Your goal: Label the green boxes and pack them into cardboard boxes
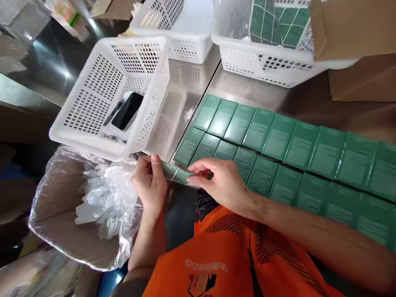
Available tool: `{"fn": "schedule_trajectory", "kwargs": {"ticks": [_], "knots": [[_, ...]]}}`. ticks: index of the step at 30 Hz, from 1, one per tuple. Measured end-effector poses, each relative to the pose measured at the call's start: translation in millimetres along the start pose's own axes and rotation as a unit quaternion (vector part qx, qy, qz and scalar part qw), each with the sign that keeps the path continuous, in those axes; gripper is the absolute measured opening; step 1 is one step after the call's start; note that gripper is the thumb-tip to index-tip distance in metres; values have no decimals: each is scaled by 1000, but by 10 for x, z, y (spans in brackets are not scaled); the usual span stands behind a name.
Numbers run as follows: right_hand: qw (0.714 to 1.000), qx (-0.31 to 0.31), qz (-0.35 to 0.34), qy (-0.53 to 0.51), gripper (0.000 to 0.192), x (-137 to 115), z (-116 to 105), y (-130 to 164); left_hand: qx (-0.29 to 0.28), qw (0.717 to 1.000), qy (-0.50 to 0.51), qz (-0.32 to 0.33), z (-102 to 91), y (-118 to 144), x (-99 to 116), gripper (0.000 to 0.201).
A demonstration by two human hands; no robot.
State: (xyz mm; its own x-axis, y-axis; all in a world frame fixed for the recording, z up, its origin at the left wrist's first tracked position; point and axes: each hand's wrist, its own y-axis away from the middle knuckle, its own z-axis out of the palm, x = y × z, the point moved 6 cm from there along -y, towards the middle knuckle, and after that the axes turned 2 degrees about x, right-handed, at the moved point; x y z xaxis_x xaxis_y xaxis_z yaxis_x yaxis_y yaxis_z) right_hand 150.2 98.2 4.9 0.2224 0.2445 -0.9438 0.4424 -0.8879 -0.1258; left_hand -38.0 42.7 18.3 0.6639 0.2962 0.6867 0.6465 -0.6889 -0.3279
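Two bare hands hold a slim green pack (177, 173) between them.
The left hand (150, 180) grips one end, thumb pressed over curled fingers; the right hand (222, 181) has thumb and fingertips pinching the other, just beside two rows of green boxes (256, 130) on the metal tabletop (247, 86), near a lined bin (77, 243) of crumpled clear plastic (108, 198).

Left hand (151, 183) grips, thumb (157, 166) on top; right hand (221, 181) apparently pinches, forearm (303, 225) slanting.
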Motion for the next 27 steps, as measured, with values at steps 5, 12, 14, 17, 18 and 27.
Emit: {"fn": "schedule_trajectory", "kwargs": {"ticks": [5, 12, 14, 17, 18, 27], "knots": [[928, 21, -338, 154, 16, -397, 23, 170, 19, 1000, 1, -12, 54, -75, 18, 27], [922, -77, -379, -10, 14, -684, -139, 215, 42, 999, -19, 29, 17, -336, -135, 42], [965, -38, -249, -75, 12, -526, -288, -50, -45, 996, 69, 21, 74, -361, -214, 60], [995, 4, -19, -93, 22, -85, -411, -440, -223, 956, 188, -31, 231, -308, -283, 70], [994, 9, 39, -100, 26, 53, -418, -536, -269, 943, 189, -39, 274, -279, -282, 66], [981, -28, 174, -81, 32, 465, -177, -837, -349, 929, 114, -40, 467, -215, -300, 37]]}}
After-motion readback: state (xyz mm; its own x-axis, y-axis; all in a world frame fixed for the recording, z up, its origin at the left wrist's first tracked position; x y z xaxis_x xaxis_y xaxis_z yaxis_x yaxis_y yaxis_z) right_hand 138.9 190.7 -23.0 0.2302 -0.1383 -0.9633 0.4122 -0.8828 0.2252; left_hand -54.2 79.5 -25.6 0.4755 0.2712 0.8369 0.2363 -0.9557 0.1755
